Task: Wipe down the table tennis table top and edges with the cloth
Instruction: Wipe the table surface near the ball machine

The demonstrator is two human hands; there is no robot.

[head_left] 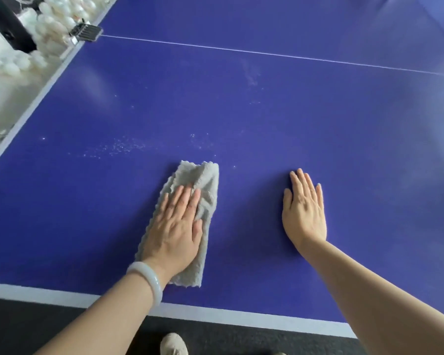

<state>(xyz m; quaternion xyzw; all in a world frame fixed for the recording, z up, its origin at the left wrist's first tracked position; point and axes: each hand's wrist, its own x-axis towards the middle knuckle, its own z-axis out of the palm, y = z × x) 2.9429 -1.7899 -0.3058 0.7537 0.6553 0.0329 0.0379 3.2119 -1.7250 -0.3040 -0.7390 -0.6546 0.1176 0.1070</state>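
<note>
The blue table tennis table (267,119) fills the view, with a white line along its near edge and left side. A grey cloth (201,185) lies folded lengthwise on the top, near the front edge. My left hand (176,226) presses flat on the cloth with straight fingers; a pale bangle circles that wrist. My right hand (304,210) rests flat on the bare blue surface to the right of the cloth, fingers straight and together. Pale specks of dust (118,147) are scattered on the top just beyond and left of the cloth.
A thin white line (267,53) crosses the far part of the top. A dark clamp (86,32) grips the left edge. Beyond it lies a heap of white balls (54,16). Dark floor (36,326) and a shoe (173,344) show below the near edge.
</note>
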